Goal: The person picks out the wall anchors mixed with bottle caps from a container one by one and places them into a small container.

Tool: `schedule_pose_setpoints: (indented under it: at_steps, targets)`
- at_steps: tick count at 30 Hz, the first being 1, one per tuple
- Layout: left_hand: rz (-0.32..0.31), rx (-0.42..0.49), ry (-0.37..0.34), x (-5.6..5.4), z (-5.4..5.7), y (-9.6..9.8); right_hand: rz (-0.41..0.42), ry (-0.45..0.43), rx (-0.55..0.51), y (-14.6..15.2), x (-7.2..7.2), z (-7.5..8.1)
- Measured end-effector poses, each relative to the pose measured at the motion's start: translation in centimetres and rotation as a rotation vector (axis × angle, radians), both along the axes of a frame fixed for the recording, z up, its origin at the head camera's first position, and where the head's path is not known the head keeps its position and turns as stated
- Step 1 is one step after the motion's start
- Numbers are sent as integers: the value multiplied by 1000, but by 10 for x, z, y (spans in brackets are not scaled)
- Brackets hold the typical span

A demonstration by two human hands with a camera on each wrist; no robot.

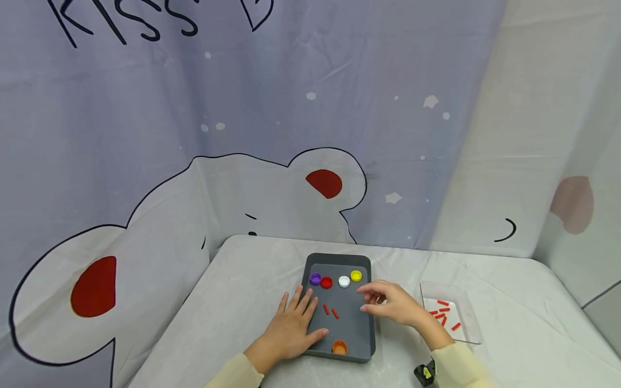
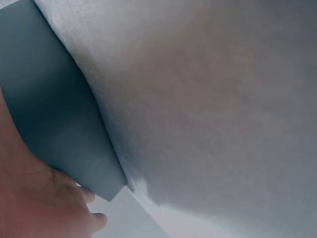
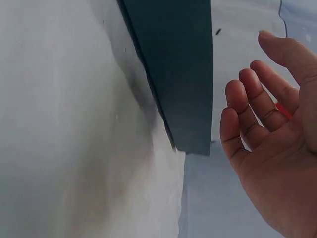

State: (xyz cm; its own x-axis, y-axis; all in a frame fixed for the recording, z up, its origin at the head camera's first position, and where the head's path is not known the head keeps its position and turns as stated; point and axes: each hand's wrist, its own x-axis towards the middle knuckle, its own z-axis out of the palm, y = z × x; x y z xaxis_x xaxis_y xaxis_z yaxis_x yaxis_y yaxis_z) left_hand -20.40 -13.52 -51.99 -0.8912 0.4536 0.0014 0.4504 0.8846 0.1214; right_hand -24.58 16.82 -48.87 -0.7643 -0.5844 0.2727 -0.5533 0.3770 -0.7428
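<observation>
A dark grey tray [image 1: 351, 323] lies on the table. Purple [image 1: 315, 279], red [image 1: 326, 282], white [image 1: 344, 281] and yellow round caps [image 1: 356, 276] line its far end, and an orange cap [image 1: 339, 347] sits at the near end. Two short red sticks [image 1: 335, 313] lie mid-tray. My left hand [image 1: 291, 328] rests with spread fingers on the tray's left edge. Over the right edge hovers my right hand [image 1: 393, 303], fingers loosely bent. In the right wrist view, the thumb stands apart from the fingers [image 3: 237, 96], with nothing visible between them beside the tray's wall [image 3: 181, 74].
Right of the tray, a clear shallow box [image 1: 469, 318] holds several red sticks [image 1: 443, 310]. A white cloth covers the table [image 1: 233, 302]. Printed curtains hang behind it. A small black object [image 1: 424, 373] shows at the right sleeve.
</observation>
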Motion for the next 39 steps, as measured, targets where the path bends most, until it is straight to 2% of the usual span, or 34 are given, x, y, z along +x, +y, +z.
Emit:
schedule_pose_setpoints:
  at_steps: [7, 15, 23, 34, 39]
  targets:
    - [10, -28, -7, -1, 1, 1, 25, -34, 53, -20, -6, -2]
    - [16, -35, -26, -2, 1, 1, 66, -23, 140, -37, -16, -5]
    - [12, -46, -23, -3, -1, 0, 109, 23, 335, -55, -24, -7]
    - [-6, -31, -10, -2, -1, -2, 36, 18, 565, -70, -31, -12]
    - [-12, -34, 20, -3, -5, -2, 18, 63, 591, -71, -32, -16]
